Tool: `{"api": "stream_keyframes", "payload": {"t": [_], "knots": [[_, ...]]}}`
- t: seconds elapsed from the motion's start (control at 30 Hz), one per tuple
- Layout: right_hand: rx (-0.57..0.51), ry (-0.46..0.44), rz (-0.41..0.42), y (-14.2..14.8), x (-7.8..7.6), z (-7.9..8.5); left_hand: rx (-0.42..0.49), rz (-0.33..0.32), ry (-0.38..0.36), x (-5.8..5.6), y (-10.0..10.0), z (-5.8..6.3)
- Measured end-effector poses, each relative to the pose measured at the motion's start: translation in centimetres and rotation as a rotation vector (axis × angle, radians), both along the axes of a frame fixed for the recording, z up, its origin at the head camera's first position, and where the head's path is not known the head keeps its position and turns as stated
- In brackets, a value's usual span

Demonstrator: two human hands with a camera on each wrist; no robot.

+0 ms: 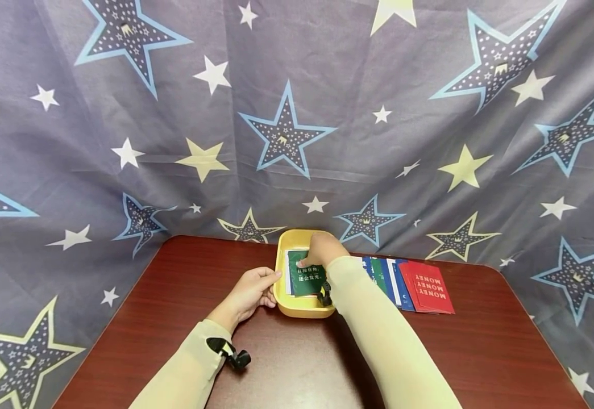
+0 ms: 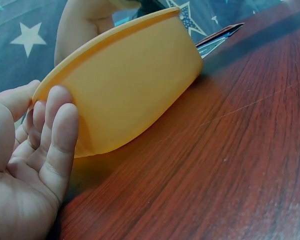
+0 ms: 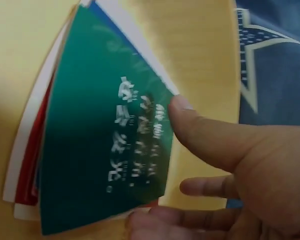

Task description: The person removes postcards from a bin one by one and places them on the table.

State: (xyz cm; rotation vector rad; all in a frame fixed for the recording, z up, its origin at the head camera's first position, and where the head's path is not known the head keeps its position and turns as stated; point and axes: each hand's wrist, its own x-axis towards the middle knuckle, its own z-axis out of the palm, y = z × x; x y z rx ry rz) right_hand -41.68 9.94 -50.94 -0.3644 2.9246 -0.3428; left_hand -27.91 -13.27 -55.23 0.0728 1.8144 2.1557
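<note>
Containers: one yellow basket (image 1: 304, 312), upright on the single red-brown table (image 1: 266, 369), near its far edge.

Hands: two. Left hand (image 1: 249, 292) grips the basket at its left side, thumb at the rim, fingers against the outer wall. Right hand (image 1: 325, 250) is inside the basket, thumb at the edge of the green card; fingers lie by the card's lower edge. Blur in the right wrist view; I cannot tell whether it pinches the card.

Contents: one green card (image 1: 306, 278) with white characters, uppermost in a fanned stack. White, red and blue edges show beneath; number not countable.

To the basket's right: one overlapping row, with at least two red packets (image 1: 432, 292) at its right end, the top one printed MONEY three times, then blue, white and green pieces (image 1: 378, 275); total uncertain.

Black wrist devices: two, one per arm (image 1: 232, 353) (image 1: 324, 292).

Obstructions: right forearm covers part of the basket's right side and borders the row. Star-printed curtain (image 1: 302, 57) hangs behind the table.
</note>
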Motion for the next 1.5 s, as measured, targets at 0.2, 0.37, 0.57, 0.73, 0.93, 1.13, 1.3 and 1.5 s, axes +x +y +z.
{"api": "stream_keyframes", "payload": {"t": [0.2,0.37,0.57,0.73,0.93,1.13,1.3,1.5], "knots": [[0.171,0.036,0.04,-0.8,0.6,0.3,0.006,0.003,-0.004,-0.1,0.3,0.1],[0.124,0.076,0.031,-0.2,0.6,0.6,0.003,0.003,-0.003,-0.2,0.4,0.3],[-0.059,0.097,-0.027,0.4,3.8,6.3,-0.002,0.002,0.004,-0.2,0.5,0.5],[-0.277,0.066,-0.089,3.2,5.5,9.5,-0.006,0.01,-0.002,-0.3,0.4,0.4],[-0.581,0.062,-0.126,9.3,6.0,9.6,-0.006,0.014,-0.018,-0.1,0.4,0.1],[-0.605,0.189,-0.146,15.9,8.1,9.3,-0.001,0.018,-0.009,0.1,0.4,0.1],[-0.692,0.171,-0.305,21.5,10.2,7.7,-0.006,0.025,-0.016,0.1,0.3,0.1],[-0.78,0.125,-0.517,25.9,11.5,5.6,-0.017,0.028,-0.015,0.1,0.2,0.1]]}}
